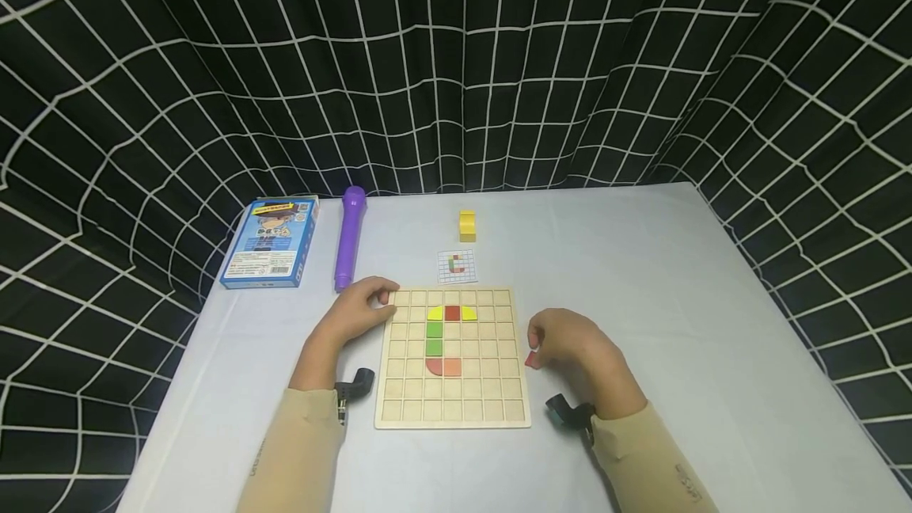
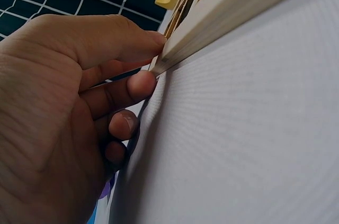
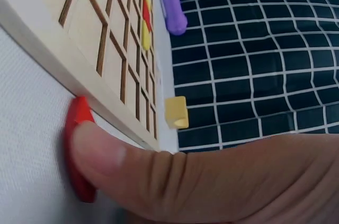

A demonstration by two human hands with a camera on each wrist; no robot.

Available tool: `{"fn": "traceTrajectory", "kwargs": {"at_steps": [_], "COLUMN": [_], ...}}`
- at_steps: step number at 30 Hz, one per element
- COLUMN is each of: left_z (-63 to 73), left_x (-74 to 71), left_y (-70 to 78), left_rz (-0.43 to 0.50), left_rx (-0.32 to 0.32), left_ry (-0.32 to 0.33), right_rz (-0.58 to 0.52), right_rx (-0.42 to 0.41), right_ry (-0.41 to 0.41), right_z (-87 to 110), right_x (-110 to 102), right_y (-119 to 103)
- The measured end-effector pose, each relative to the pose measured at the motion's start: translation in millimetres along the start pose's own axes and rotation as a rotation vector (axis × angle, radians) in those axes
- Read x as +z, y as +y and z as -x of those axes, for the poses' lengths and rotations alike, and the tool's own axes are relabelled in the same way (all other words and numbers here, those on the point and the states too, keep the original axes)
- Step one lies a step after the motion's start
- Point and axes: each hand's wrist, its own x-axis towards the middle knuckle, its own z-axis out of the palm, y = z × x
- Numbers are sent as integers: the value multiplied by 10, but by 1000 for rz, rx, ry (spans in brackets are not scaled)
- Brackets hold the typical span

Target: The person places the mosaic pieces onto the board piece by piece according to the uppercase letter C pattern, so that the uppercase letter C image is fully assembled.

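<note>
A square wooden grid board (image 1: 492, 402) lies flat on the white table. Its cells hold two yellow rounded tiles with a red square tile (image 1: 452, 313) between them, two green tiles (image 1: 435, 338) in a column below, then a pinkish-red rounded tile (image 1: 435, 367) beside an orange square (image 1: 452, 367). My left hand (image 1: 356, 311) pinches the board's far left corner between thumb and fingers, seen close up in the left wrist view. Just off the board's right edge, my right hand (image 1: 573, 343) holds a small red tile with a curved edge (image 3: 81, 108), the thumb covering part of it.
Beyond the board lie a small pattern card (image 1: 457, 267) and a yellow notched block (image 1: 466, 226). A purple stick (image 1: 349, 240) and a blue box (image 1: 272, 242) lie at the far left. Black curtains with white grid lines (image 1: 442, 70) surround the table.
</note>
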Motion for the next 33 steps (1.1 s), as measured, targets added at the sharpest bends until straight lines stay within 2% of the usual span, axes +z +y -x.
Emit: {"fn": "traceTrajectory", "kwargs": {"at_steps": [11, 16, 20, 25, 29, 33], "left_z": [-14, -15, -9, -6, -1, 4], "left_x": [-3, -1, -6, -8, -14, -16], "left_y": [15, 10, 8, 6, 15, 15], "left_rz": [-1, 3, 6, 3, 9, 11], "left_rx": [0, -6, -5, 3, 2, 0], "left_ry": [-6, -9, -11, -12, -9, -7], "right_rz": [68, 44, -6, -24, 6, 67], "right_rx": [-18, -42, -123, -288, -416, -476], "right_ry": [66, 122, 144, 159, 178, 167], "right_z": [-26, -40, -22, -7, -32, -80], "right_x": [34, 14, 17, 129, 271, 416], "right_y": [-13, -65, -186, -372, -482, -539]}}
